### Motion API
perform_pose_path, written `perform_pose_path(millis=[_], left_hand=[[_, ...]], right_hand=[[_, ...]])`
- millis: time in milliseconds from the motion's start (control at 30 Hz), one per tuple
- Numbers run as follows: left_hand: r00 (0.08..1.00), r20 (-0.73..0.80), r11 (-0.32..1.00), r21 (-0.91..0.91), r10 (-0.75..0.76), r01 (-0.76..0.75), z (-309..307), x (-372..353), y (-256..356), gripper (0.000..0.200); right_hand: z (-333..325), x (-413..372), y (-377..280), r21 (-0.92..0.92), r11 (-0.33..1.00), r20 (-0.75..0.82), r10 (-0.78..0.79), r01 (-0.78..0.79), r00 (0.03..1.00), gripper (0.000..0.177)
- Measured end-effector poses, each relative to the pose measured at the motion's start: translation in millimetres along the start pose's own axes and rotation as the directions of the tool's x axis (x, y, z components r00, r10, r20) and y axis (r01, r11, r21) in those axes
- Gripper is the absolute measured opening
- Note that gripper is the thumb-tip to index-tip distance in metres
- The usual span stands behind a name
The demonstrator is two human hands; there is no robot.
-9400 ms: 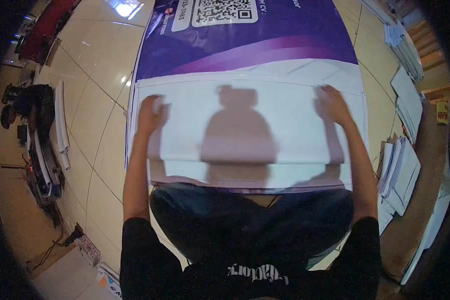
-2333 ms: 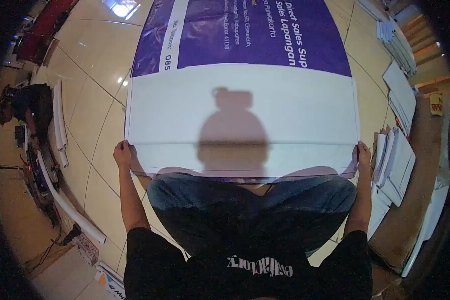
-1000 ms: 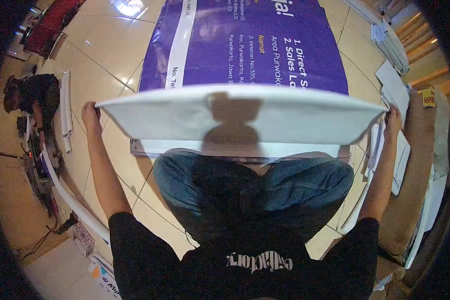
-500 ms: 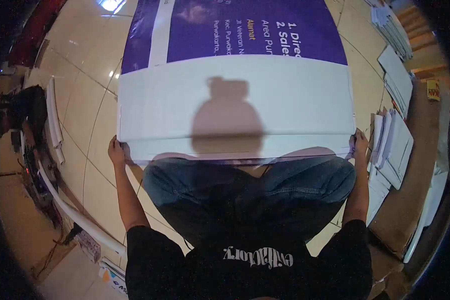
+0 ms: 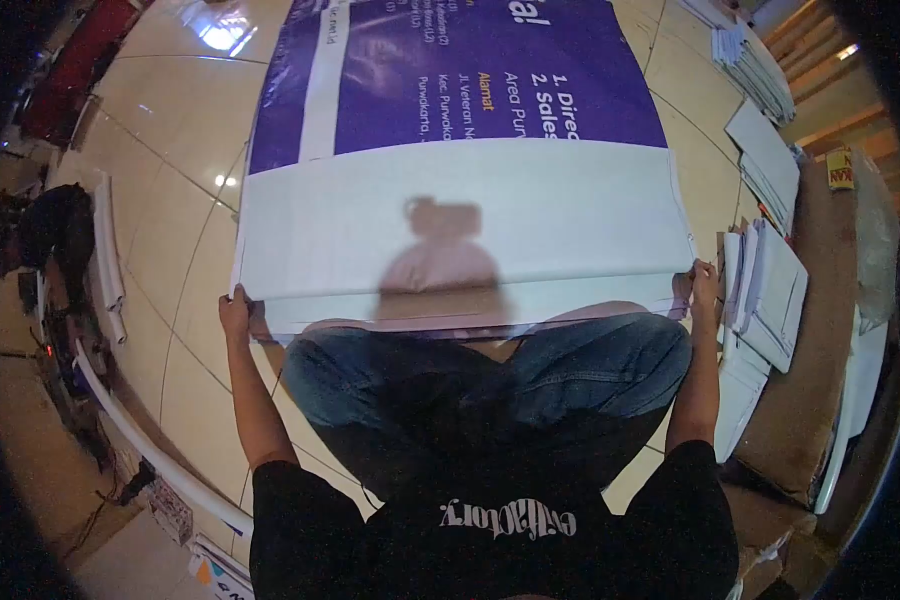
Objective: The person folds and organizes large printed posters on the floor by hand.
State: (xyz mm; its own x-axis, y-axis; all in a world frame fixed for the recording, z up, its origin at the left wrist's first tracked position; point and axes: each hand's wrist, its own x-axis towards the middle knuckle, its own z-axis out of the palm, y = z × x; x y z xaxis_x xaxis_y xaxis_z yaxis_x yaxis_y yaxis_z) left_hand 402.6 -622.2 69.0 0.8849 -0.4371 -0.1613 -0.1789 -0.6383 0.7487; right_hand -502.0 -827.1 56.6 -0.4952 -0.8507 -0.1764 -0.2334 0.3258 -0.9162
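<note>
A large vinyl banner stretches away from my crossed legs over the floor, its near part folded so the white back shows. Its far part shows the purple printed side with white and yellow lettering. My left hand pinches the left edge near the fold, thumb on top. At the right edge my right hand grips the banner in the same way. A crease runs across the white part between both hands. My shadow falls on the middle of it.
Stacks of folded white sheets lie at the right, beside a long brown cardboard piece. White rolls and a long white tube lie on the left. Pale floor tiles surround the banner.
The view has shifted, showing more of the purple print at the far end. Both hands still hold the banner's side edges; the fold looks much the same.
</note>
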Motion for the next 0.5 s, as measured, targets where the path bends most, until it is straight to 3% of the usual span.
perform_pose_path(millis=[33, 100, 133, 200, 300, 367, 433, 500], left_hand=[[1.0, -0.018, 1.0, -0.003, 0.005, -0.005, -4.5, 3.1, 0.1, 0.035], [0.998, 0.051, 0.945, -0.324, -0.037, 0.052, -17.0, 3.5, 13.8, 0.036], [1.0, -0.028, 0.897, -0.442, -0.004, -0.008, -18.7, -1.6, 23.9, 0.036], [0.994, -0.098, 0.899, -0.431, 0.042, -0.08, -38.5, -18.2, 52.4, 0.034], [0.966, -0.223, 0.912, -0.355, 0.133, -0.207, -74.7, -48.6, 88.5, 0.025], [0.939, -0.33, 0.952, -0.243, 0.1, -0.186, -105.1, -54.0, 80.7, 0.017], [0.927, -0.313, 0.881, -0.353, 0.207, -0.316, -138.9, -58.1, 75.1, 0.012], [0.949, -0.286, 0.864, -0.434, 0.134, -0.254, -150.5, -49.0, 72.1, 0.01]], right_hand=[[-0.7, 4.3, 4.6, -0.023, 1.0, -0.02, 0.007, -0.007, 1.0, 0.022], [3.4, -4.6, -8.6, 0.111, 0.993, -0.026, -0.025, 0.027, 0.999, 0.02], [-0.7, -3.9, -13.1, 0.157, 0.988, 0.018, -0.017, 0.014, 1.0, 0.018], [-15.4, -10.2, -43.8, 0.216, 0.976, 0.07, -0.025, 0.009, 0.997, 0.017], [-41.2, -17.0, -69.0, 0.134, 0.985, -0.05, -0.098, 0.104, 0.994, 0.014], [-62.5, -24.1, -79.3, 0.239, 0.959, -0.118, -0.124, 0.15, 0.985, 0.013], [-84.6, -62.2, -120.5, 0.126, 0.988, -0.043, -0.086, 0.091, 0.995, 0.013], [-96.5, -61.9, -131.4, 0.089, 0.991, -0.029, -0.099, 0.101, 0.995, 0.023]])
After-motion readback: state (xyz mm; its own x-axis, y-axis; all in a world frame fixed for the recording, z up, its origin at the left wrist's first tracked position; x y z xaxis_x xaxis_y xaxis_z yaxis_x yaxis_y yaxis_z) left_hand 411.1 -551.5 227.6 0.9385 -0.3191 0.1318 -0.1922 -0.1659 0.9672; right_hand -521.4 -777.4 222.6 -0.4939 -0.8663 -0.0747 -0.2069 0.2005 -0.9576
